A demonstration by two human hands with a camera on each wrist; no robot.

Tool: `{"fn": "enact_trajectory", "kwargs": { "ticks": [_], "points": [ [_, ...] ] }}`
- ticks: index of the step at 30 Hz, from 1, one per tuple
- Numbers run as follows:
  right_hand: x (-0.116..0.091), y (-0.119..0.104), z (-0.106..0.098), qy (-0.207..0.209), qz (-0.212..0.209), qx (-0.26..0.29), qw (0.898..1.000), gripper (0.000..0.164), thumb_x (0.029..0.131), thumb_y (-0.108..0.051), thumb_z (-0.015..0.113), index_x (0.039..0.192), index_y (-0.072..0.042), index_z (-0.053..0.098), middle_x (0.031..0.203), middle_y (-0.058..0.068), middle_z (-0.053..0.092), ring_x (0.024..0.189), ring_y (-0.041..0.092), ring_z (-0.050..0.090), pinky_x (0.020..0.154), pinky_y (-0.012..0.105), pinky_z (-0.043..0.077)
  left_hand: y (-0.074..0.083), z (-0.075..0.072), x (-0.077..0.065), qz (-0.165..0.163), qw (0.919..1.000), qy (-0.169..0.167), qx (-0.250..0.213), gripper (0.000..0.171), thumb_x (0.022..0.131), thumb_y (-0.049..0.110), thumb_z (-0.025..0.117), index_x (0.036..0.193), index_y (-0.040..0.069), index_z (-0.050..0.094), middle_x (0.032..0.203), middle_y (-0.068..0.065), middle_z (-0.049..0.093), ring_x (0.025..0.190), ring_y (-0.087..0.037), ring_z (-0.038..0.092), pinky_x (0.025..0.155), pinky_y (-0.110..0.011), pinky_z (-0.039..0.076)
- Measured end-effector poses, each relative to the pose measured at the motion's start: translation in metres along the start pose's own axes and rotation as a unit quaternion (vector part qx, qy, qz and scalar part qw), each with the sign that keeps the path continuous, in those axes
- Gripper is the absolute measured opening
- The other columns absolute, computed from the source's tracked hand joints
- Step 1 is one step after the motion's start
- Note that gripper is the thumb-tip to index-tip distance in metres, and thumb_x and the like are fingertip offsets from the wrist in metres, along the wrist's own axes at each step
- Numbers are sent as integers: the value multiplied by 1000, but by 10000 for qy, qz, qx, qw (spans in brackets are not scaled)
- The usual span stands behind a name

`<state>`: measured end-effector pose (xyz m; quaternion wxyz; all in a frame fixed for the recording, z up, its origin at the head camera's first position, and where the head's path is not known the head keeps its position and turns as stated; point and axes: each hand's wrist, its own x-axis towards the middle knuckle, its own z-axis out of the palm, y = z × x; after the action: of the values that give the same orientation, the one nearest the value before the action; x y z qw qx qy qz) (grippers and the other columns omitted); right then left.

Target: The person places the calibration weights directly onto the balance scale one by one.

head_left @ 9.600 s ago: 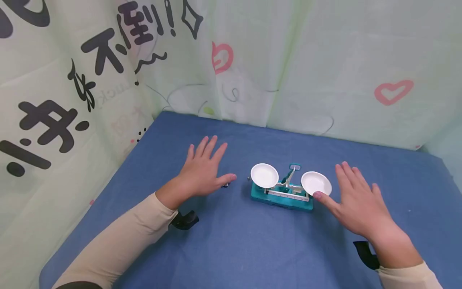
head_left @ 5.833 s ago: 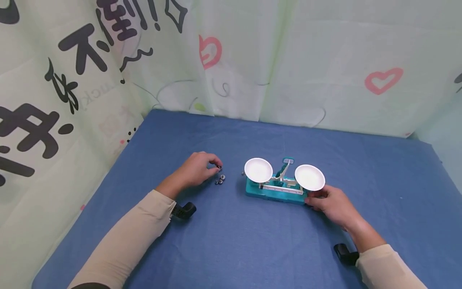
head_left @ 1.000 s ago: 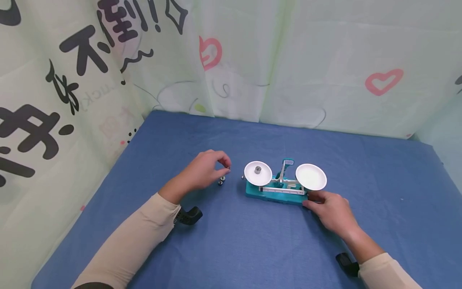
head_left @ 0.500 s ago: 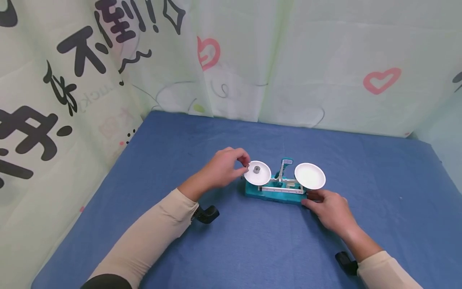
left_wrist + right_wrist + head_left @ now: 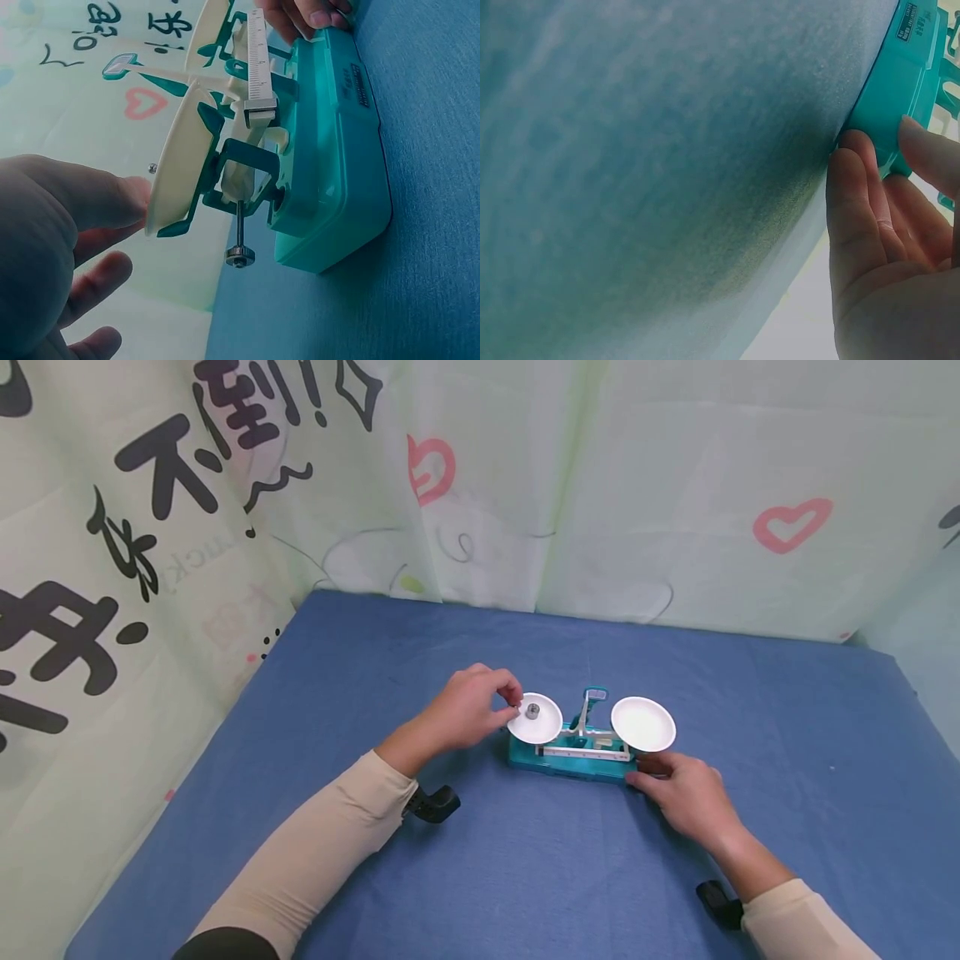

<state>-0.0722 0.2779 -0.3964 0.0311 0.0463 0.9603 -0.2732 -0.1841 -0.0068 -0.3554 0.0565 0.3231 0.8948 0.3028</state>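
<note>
A teal balance scale (image 5: 573,767) with two white pans stands on the blue cloth. One metal weight (image 5: 532,711) sits upright in its left pan (image 5: 546,728); the right pan (image 5: 643,724) holds nothing. My left hand (image 5: 468,710) is at the left pan's outer rim, thumb and forefinger pinched on what looks like a small weight, mostly hidden by the fingertips. In the left wrist view the thumb (image 5: 112,199) covers that rim. My right hand (image 5: 690,797) grips the right end of the teal base, thumb in front, below the right pan.
A blue cloth (image 5: 525,868) covers the table. Behind and to the left hang pale curtains (image 5: 660,468) with black lettering and pink hearts. The loose weights seen earlier left of the scale are hidden behind my left hand and arm.
My left hand has moved right from the loose weights to the left pan's rim, pinching fingers together. The weight in that pan was there a second ago. My right hand stays on the base.
</note>
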Motion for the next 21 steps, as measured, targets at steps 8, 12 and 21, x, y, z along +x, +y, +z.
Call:
{"fn": "enact_trajectory", "kwargs": {
  "ticks": [8,12,21],
  "points": [
    [0,-1,0,12,23,5,10000,42,94,-23,71,121,8,66,115,25,68,104,41,65,86,56,48,5,1,4,-47,9999,-49,135,12,93,19,74,104,14,69,105,0,69,105,-20,52,98,-44,38],
    [0,0,0,14,35,25,10000,42,94,-23,71,122,8,66,116,25,68,105,41,65,86,56,48,5,2,6,-110,9996,-47,250,11,94,20,74,103,15,69,105,2,69,105,-19,52,98,-43,38],
    [1,1,0,33,-6,6,10000,41,94,-24,71,120,7,67,115,24,69,104,40,65,86,56,48,2,-2,5,-125,9999,18,-23,10,95,18,72,104,14,70,106,0,68,107,-23,55,98,-43,40]
  ]
}}
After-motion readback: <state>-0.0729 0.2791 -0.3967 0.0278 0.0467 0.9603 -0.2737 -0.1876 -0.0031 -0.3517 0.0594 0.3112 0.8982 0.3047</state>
